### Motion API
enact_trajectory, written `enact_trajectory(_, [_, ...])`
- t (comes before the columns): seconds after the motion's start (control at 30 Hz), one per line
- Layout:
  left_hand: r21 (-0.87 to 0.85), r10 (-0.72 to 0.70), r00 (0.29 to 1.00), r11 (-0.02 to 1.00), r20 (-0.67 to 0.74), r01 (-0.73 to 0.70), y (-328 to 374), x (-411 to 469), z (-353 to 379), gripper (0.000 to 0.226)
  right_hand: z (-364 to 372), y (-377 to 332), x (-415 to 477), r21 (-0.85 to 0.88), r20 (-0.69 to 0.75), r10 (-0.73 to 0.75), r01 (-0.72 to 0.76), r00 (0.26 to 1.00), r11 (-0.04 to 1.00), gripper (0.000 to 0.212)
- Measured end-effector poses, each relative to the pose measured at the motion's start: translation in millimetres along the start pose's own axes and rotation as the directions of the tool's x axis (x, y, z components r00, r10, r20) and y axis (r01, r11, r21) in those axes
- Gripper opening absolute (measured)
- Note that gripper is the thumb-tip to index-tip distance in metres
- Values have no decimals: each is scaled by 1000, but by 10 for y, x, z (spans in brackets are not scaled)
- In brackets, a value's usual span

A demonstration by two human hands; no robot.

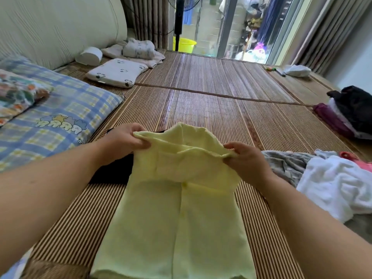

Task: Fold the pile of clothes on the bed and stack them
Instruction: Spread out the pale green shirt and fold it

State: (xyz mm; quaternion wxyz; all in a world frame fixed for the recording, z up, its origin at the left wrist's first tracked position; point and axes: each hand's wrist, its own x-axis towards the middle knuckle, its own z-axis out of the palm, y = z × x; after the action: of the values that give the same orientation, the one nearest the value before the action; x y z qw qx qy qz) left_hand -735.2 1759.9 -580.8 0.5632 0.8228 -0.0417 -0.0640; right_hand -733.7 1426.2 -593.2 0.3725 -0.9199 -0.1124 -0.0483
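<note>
A home bedroom: pillows [60,105] are lying on a matted bed [201,97], curtains [147,19] are hanging beside a glass door [209,27].

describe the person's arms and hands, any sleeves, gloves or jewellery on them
Both arms are bare: the left forearm and the right forearm show no sleeve anywhere in view. The left hand and the right hand wear no gloves. No ring, watch or bracelet shows on the visible fingers or wrists.
</note>
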Motion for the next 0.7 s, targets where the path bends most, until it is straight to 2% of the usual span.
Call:
enact_trajectory(0.1, [150,76,996,985,39,-81,-21,-471,10,19,-31,-54,-582,-156,-69,-175,163,982,974,26])
enact_trajectory(0.17, [170,81,992,981,92,-96,-136,-797,61,26,-6,-8,-945,-257,-63,-256,232,965,938,23])
enact_trajectory(0.23, [311,46,987,946,154,-93,-320,-1129,137,32,40,88,-1298,-257,46,-204,209,978,944,20])
enact_trajectory(0.3, [583,-28,964,801,265,-137,-514,-1400,224,35,96,181,-1595,-259,211,-103,157,972,953,19])
enact_trajectory(0.37, [717,-78,937,666,342,-206,-624,-1551,295,36,138,222,-1753,-292,337,-30,135,941,947,19])
enact_trajectory(0.43, [739,-77,957,653,281,-164,-642,-1588,345,38,168,167,-1775,-307,274,30,58,961,950,24])
enact_trajectory(0.5, [742,-64,981,663,182,-95,-593,-1525,429,35,262,38,-1718,-300,108,31,2,994,954,24])
enact_trajectory(0.53, [717,-42,991,694,127,-63,-555,-1481,502,32,338,-63,-1692,-280,57,11,5,998,960,25])
enact_trajectory(0.6, [616,-17,999,787,-32,33,-482,-1381,682,24,547,-288,-1639,-208,84,31,-13,996,978,31])
enact_trajectory(0.63, [535,-95,987,831,-129,150,-447,-1318,764,38,661,-391,-1623,-206,150,97,-65,984,976,42])
enact_trajectory(0.67, [451,-240,949,837,-206,310,-440,-1261,833,62,779,-457,-1614,-255,233,178,-116,956,960,59])
enact_trajectory(0.7, [412,-390,888,787,-243,459,-438,-1228,887,85,894,-489,-1615,-334,302,254,-147,919,931,77])
